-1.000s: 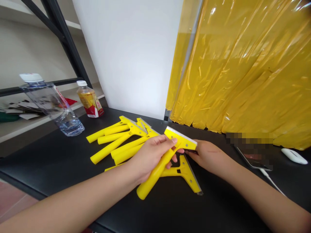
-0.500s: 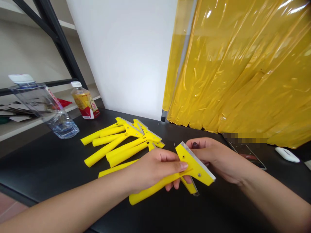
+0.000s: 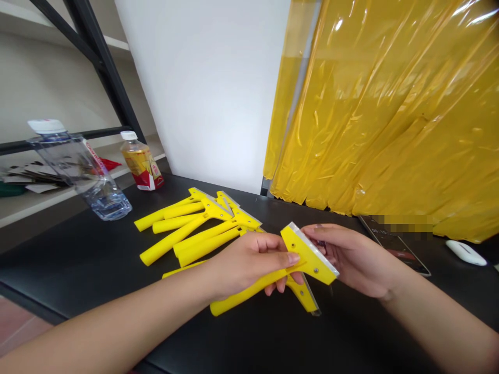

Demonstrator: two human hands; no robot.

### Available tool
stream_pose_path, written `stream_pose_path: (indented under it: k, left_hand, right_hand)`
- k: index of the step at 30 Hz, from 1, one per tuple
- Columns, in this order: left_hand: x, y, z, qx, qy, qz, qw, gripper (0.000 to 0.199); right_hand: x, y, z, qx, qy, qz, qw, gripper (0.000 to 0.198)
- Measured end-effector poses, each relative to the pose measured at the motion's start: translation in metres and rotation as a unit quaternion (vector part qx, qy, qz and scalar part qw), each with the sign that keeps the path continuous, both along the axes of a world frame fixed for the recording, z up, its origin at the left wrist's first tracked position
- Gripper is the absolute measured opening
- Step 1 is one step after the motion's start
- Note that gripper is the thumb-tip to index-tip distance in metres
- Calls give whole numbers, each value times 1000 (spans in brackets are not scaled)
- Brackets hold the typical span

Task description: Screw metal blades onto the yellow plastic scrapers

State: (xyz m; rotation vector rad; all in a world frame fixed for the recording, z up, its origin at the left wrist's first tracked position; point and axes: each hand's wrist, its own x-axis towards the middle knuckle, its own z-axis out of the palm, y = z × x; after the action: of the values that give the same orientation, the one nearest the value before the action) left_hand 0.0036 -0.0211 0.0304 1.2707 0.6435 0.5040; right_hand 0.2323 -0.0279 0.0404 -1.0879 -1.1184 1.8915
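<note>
My left hand [image 3: 253, 262] is closed round a yellow scraper [image 3: 307, 254], thumb lying on its flat head. The scraper's metal blade edge faces up and to the right, and two screws show in the head. My right hand [image 3: 351, 254] is beside the blade edge, its fingers curled together behind it. Something small and dark shows between those fingers, mostly hidden. Under the held scraper, another scraper [image 3: 303, 295] lies on the black table, partly covered by my left hand. Several more yellow scrapers [image 3: 206, 223] are piled beyond my left hand.
At the left stand a clear water bottle [image 3: 93, 176] and a smaller drink bottle [image 3: 142, 163] with a red and gold label. A phone [image 3: 405, 254] and a white case [image 3: 465, 252] lie at the right. Yellow plastic sheeting [image 3: 382, 119] hangs behind the black table [image 3: 97, 259].
The held scraper has risen slightly, its head tilting a little. My right hand has turned and its fingers have shifted along the blade. The view has swung slightly left.
</note>
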Motion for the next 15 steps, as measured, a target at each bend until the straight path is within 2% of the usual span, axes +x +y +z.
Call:
stream_pose_path:
  k: [7, 12, 15]
  left_hand:
    - [1, 1, 1, 8, -25, 3, 1000, 33]
    - [0, 0, 0, 10, -31, -13, 999, 30]
    - [0, -1, 0, 9, -29, -19, 999, 30]
  right_hand:
    - [1, -1, 6, -32, 46, 10, 998, 33]
    - [0, -1, 3, -16, 19, 5, 1000, 33]
    - [-3, -1, -1, 5, -11, 28, 1000, 27]
